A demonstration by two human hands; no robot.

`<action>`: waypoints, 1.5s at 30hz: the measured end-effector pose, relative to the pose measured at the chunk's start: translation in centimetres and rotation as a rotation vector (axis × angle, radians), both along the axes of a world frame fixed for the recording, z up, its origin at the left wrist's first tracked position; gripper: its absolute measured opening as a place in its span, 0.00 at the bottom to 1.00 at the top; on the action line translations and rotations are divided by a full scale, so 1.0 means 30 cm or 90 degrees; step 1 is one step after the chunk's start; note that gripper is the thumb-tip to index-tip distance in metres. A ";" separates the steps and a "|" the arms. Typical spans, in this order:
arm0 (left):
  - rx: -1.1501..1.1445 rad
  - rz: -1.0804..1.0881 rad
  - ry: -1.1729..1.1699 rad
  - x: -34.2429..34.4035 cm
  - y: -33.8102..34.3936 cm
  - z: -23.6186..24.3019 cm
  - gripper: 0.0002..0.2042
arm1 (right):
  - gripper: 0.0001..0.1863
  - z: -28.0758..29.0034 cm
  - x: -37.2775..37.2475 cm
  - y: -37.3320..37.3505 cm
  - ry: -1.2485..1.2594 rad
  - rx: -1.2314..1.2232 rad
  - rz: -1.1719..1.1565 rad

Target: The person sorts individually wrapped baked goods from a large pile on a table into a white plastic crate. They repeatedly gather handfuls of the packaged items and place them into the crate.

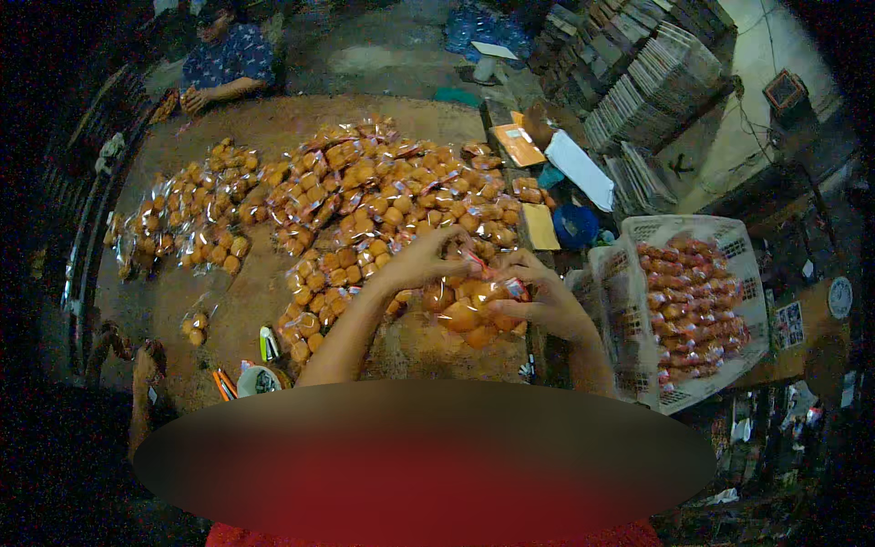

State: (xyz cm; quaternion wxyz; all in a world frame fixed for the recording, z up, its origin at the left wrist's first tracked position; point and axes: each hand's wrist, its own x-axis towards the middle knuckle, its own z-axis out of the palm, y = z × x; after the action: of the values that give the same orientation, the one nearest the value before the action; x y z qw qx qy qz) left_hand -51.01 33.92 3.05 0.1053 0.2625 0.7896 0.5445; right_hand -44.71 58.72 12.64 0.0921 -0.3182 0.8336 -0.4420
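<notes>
Both hands meet just above the near edge of the round brown wooden table point(273, 128). Left hand point(421, 263) and right hand point(547, 305) together grasp a clear plastic bag of round orange buns point(469, 310), fingers clenched on its upper part; its long axis runs roughly left to right, its bulging bottom toward the camera. At right, a white perforated plastic basket point(729, 239) holds rows of similar sealed packs. Beyond the hands, a heap of filled clear bags of orange buns point(383, 196) covers the tabletop. At the far edge, another person's hands point(191, 98) rest on the table.
</notes>
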 end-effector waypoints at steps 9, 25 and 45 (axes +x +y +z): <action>0.623 -0.192 -0.549 0.156 0.256 0.290 0.33 | 0.16 0.202 0.244 0.154 -0.171 -0.213 -0.404; 0.528 -0.228 -0.175 0.333 1.069 0.648 0.36 | 0.41 0.489 0.406 0.764 0.256 -0.300 -0.430; -0.251 -0.210 0.609 -0.222 1.834 0.464 0.39 | 0.24 0.387 -0.336 1.656 0.332 0.670 -0.583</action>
State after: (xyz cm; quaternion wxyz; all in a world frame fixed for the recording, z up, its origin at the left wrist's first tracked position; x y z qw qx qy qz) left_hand -57.67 88.95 16.96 -0.1346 0.5770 0.7848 0.1819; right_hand -54.80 108.41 24.26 -0.1620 0.0529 0.9791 0.1113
